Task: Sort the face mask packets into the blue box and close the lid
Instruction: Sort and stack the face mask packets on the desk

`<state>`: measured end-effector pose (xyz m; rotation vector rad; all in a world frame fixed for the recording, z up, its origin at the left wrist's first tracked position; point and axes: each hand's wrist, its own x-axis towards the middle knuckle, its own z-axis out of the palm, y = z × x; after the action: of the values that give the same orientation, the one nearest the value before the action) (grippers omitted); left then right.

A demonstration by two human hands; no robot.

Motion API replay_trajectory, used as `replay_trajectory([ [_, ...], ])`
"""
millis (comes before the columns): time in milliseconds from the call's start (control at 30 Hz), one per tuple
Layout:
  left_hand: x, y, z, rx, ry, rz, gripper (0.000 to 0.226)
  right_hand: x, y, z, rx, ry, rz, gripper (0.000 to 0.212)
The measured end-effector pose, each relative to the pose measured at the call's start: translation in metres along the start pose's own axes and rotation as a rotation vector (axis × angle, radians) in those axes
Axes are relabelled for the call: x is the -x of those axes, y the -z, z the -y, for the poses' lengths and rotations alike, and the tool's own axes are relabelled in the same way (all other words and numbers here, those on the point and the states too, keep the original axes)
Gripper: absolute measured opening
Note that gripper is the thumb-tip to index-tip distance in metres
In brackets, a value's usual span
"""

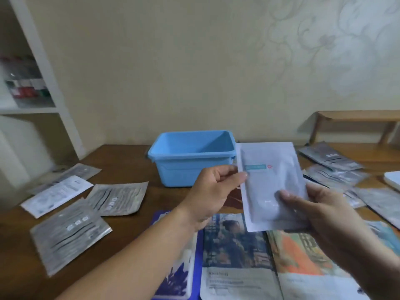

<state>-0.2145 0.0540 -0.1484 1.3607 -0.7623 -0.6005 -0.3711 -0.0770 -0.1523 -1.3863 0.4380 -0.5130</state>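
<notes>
Both hands, left hand [213, 187] & right hand [320, 210], pinch flat white face-mask packet [271, 182] upright, prob. checking it before open blue plastic box [191, 158].

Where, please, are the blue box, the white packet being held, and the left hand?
blue box [173, 169]: head view, front wall.
white packet [263, 185]: head view, its middle.
left hand [213, 191]: head view, back of hand.
</notes>
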Motion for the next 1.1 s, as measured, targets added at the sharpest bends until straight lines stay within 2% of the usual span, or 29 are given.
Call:
replay_trajectory([
  [100,0.016,0.035,0.003,-0.08,-0.041,-0.073,0.02,0.003,-0.037,-0.009,0.054,-0.014,0.048,0.035],
  [167,0.03,0.061,0.003,-0.127,0.0,-0.095,0.019,0.001,-0.057,-0.012,0.135,-0.005,0.072,0.033],
  [267,0.058,0.104,-0.001,-0.154,0.105,-0.085,0.021,0.001,-0.09,-0.014,0.3,0.041,0.123,0.062],
  [333,0.082,0.133,-0.005,-0.215,0.177,-0.091,0.022,-0.001,-0.115,-0.018,0.471,0.067,0.222,0.078],
  [367,0.094,0.148,-0.007,-0.272,0.196,-0.111,0.022,-0.001,-0.13,-0.019,0.539,0.078,0.285,0.077],
  [500,0.135,0.198,-0.005,-0.414,0.279,-0.221,0.031,0.0,-0.187,-0.033,0.774,0.135,0.496,0.048],
  [567,0.151,0.214,0.0,-0.56,0.314,-0.273,0.043,-0.001,-0.21,-0.044,0.913,0.157,0.564,0.049],
  [767,0.172,0.234,0.028,-0.838,0.188,-0.351,0.056,-0.005,-0.244,-0.066,1.163,0.18,0.621,0.06],
  [833,0.173,0.238,0.035,-0.902,0.148,-0.377,0.053,-0.003,-0.249,-0.069,1.231,0.198,0.613,0.06],
  [900,0.175,0.241,0.04,-1.062,0.052,-0.399,0.042,0.0,-0.253,-0.069,1.318,0.226,0.587,0.058],
  [1000,0.178,0.258,0.047,-1.324,-0.124,-0.448,0.028,0.01,-0.254,-0.067,1.41,0.383,0.488,0.05],
  [1100,0.175,0.279,0.052,-1.374,-0.059,-0.343,0.038,0.02,-0.258,-0.07,1.355,0.562,0.532,0.052],
])
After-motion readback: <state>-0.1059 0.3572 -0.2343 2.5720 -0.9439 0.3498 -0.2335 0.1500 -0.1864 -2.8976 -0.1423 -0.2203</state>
